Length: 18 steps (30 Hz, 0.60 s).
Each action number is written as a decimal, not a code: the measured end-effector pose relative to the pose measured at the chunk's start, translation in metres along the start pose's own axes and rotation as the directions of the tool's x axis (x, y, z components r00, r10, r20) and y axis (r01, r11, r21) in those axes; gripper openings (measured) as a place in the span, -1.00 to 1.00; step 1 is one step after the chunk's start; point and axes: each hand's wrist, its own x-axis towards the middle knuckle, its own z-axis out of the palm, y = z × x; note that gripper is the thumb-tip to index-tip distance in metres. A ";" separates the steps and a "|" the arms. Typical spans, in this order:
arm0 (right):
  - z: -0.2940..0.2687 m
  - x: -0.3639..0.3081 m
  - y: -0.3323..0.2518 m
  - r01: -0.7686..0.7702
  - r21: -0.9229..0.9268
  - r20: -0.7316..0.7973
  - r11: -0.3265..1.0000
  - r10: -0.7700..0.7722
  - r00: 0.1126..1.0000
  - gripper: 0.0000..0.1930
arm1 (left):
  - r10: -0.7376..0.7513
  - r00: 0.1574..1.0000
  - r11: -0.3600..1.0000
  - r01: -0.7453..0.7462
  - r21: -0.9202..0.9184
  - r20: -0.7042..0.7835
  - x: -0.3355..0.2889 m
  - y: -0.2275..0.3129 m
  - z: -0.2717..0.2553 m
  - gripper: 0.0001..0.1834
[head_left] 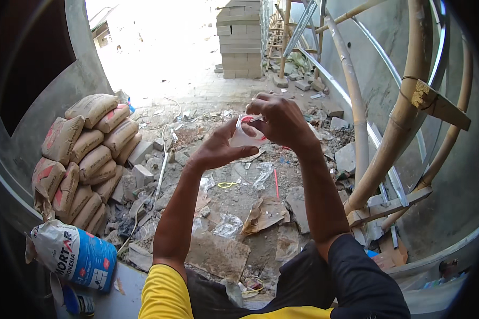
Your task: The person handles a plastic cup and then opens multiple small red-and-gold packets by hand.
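Observation:
Held up in front of me is a small translucent plastic cup [240,140] with red marking at its top. My left hand [216,147] is closed round its near left side, with the thumb below and the fingers above. My right hand [283,120] is bent over the cup's top right, its fingers curled and pressed at the red-marked end. Whether those fingers grip the rim or a film over it, I cannot tell. Below the hands, a thin red stick or straw [276,183] and a yellow loop [227,185] lie on the rubble.
Stacked paper sacks [88,143] stand at the left. Nearer lies a blue and white bag [85,258] beside a small tin [80,302]. Bamboo scaffolding [396,114] and metal channels fill the right. Pale blocks [241,45] are stacked at the back; broken concrete and plastic scraps cover the ground.

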 end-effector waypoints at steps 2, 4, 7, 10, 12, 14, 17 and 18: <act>0.001 0.000 0.000 0.000 -0.009 0.008 1.000 0.001 1.000 -0.91 | 0.000 1.000 0.989 0.005 -0.147 0.030 0.000 -0.001 -0.001 -0.29; 0.003 0.000 0.000 0.016 -0.025 0.006 1.000 -0.016 1.000 -0.93 | -0.017 1.000 0.991 0.020 -0.129 0.022 0.000 -0.002 -0.002 -0.22; 0.007 0.001 0.002 0.012 -0.082 -0.018 0.997 -0.013 1.000 -0.92 | -0.010 1.000 0.998 0.010 -0.054 0.004 0.001 -0.001 -0.002 -0.13; 0.011 0.000 0.006 -0.072 -0.125 -0.055 0.990 0.066 0.996 -0.94 | 0.053 0.993 0.995 -0.061 -0.076 -0.107 0.004 0.004 0.004 -0.06; 0.013 -0.001 0.009 -0.240 -0.239 -0.102 0.941 0.222 0.970 -0.93 | 0.408 0.865 0.687 -0.080 0.722 -0.292 0.004 0.011 0.010 0.00; 0.014 -0.001 0.009 -0.315 -0.274 -0.145 0.909 0.285 0.948 -0.90 | 0.531 0.812 0.564 -0.127 0.816 -0.240 0.005 0.018 0.019 -0.16; 0.015 -0.001 0.009 -0.339 -0.231 -0.111 0.912 0.321 0.940 -0.91 | 0.493 0.803 0.624 -0.059 0.780 -0.334 0.005 0.026 0.031 -0.46; 0.016 -0.001 0.009 -0.337 -0.219 -0.120 0.916 0.317 0.941 -0.90 | 0.457 0.806 0.632 0.004 0.775 -0.377 0.004 0.027 0.033 -0.51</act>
